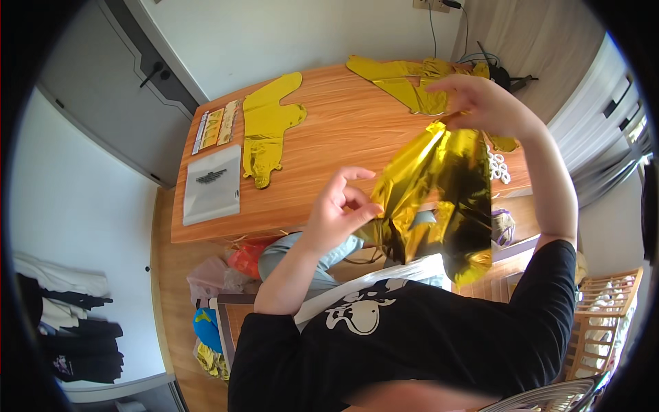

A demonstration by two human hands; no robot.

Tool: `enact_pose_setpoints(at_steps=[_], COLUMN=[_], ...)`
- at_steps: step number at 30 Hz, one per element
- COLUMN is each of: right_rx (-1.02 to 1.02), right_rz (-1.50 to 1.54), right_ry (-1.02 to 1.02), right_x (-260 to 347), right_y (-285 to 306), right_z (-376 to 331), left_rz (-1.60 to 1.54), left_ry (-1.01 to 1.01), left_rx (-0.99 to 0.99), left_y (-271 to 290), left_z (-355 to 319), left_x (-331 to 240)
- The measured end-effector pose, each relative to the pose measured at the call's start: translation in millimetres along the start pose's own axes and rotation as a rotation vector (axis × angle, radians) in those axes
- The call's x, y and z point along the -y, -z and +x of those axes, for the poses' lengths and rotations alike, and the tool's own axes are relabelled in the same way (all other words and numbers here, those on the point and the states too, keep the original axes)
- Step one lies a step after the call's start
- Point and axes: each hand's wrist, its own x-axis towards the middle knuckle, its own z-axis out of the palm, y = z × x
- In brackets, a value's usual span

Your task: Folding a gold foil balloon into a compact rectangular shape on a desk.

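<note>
Both hands are up in front of the chest working one crumpled gold foil balloon (439, 199), which hangs in the air between them, over the near edge of the wooden table (329, 137). The left hand (340, 206) pinches the balloon's lower bunched end at about 9 o'clock of the foil, thumb and fingertips closed on it, the other fingers curled loosely. The right hand (484, 103) grips the top edge at roughly 12 o'clock, fingers closed over the foil, arm bent high.

On the table, a flat gold letter-shaped balloon (268, 127) lies at about 10 o'clock from the left hand. Just beside it to the left sit a clear plastic bag (213, 182) and a narrow packet (214, 127) above that. More gold foil pieces (405, 82) are spread at the far edge, just behind the right hand. A little heap of white ring-shaped bits (498, 167) sits at 3 o'clock of the held balloon, can't tell what they are.
</note>
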Motion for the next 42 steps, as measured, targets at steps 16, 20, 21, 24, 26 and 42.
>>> enact_pose_setpoints(at_steps=[16, 20, 21, 24, 26, 42], right_rx=[-0.188, -0.054, -0.053, -0.062, -0.054, -0.137], right_rz=[-0.48, -0.47, -0.468, -0.458, -0.454, -0.068], right_ry=[0.089, 0.012, 0.012, 0.027, 0.025, 0.537], right_x=[-80, -107, -114, -137, -147, 6], right_y=[-192, -212, -214, -208, -202, -303], right_z=[65, 33, 34, 43, 53, 242], left_rz=[1.086, 1.205, 1.277, 1.364, 1.442, 1.246], left_ry=[0.345, 0.4, 0.357, 0.201, 0.021, 0.225], left_rx=[-0.175, -0.107, -0.133, -0.19, -0.248, -0.923], left_y=[163, 166, 166, 160, 155, 160], left_z=[111, 106, 104, 93, 79, -17], left_x=[87, 85, 85, 88, 90, 75])
